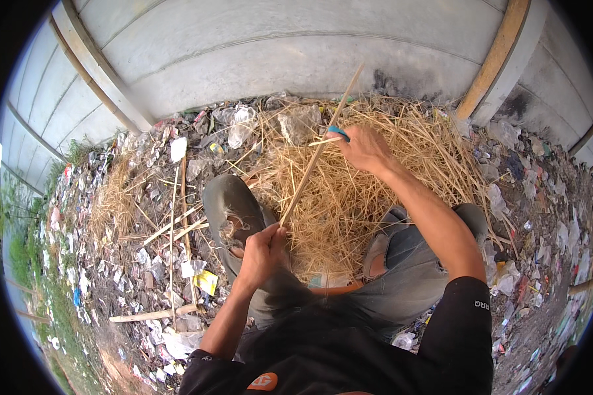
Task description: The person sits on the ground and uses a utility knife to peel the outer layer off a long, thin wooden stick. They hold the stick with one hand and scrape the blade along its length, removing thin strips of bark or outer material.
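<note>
A long, thin bamboo strip (308, 172) slants up and away in front of me, from between my knees toward the wall. Its near end is in my left hand (263, 253), with the fingers closed round it beside my left knee. Farther up the strip my right hand (367, 148) is closed on a small blue piece (338, 133) that presses against the bamboo. A short pale sliver sticks out to the left there; whether it is a blade or a shaving I cannot tell. Under the strip lies a heap of straw-coloured shavings (336, 204).
A grey panel wall (244, 59) with upright posts (494, 59) closes off the far side. More bamboo strips (172, 230) and a thicker stick (153, 314) lie on my left. Scattered plastic litter covers the ground, and a pale rock (300, 124) sits behind the shavings.
</note>
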Demonstrator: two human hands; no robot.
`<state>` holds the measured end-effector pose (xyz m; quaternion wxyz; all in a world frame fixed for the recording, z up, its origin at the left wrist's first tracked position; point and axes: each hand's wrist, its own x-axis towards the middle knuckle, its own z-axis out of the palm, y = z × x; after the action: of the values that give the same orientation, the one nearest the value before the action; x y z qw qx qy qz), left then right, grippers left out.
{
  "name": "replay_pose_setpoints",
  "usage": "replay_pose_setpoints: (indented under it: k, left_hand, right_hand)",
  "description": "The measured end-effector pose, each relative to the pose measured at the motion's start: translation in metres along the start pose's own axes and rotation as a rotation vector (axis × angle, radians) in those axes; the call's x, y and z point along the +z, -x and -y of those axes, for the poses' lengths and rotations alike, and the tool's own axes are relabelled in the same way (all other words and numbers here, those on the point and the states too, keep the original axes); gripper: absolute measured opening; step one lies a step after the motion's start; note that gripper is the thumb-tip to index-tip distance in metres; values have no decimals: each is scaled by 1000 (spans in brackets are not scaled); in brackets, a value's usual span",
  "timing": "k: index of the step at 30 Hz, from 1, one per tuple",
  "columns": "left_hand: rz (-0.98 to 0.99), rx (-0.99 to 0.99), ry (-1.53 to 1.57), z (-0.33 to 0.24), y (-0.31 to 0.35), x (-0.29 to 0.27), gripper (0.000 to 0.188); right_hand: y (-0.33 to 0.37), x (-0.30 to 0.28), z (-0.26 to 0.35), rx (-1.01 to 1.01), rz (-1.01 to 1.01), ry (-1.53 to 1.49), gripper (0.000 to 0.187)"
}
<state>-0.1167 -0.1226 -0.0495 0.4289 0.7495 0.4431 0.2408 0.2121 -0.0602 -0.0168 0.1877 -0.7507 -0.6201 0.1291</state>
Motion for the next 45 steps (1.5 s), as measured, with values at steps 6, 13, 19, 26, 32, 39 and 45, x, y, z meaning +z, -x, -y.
replay_pose_setpoints:
  k: [6,13,19,26,32,39,45]
  left_hand:
    - [123,-96,16,2,73,-31,27]
    - [203,-152,-3,32,126,-94,27]
    - [11,-177,240,25,88,-66,39]
    - [-22,-78,213,-6,28,-46,35]
    - [-88,29,193,-23,-1,-24,34]
    - [-114,74,127,-33,-22,-11,32]
    - [-196,114,51,-34,-22,-5,31]
  right_hand:
    - [-33,-72,-75,254,-237,32,69]
    - [-22,-131,-205,638,-649,-163,76]
    - [-30,-98,-134,214,-593,-22,66]
    - [3,-65,-2,-208,-316,-42,65]
    - [59,-4,73,-397,32,-3,70]
    - [95,19,90,-481,-27,-30,65]
    - [94,18,92,-432,12,-49,64]
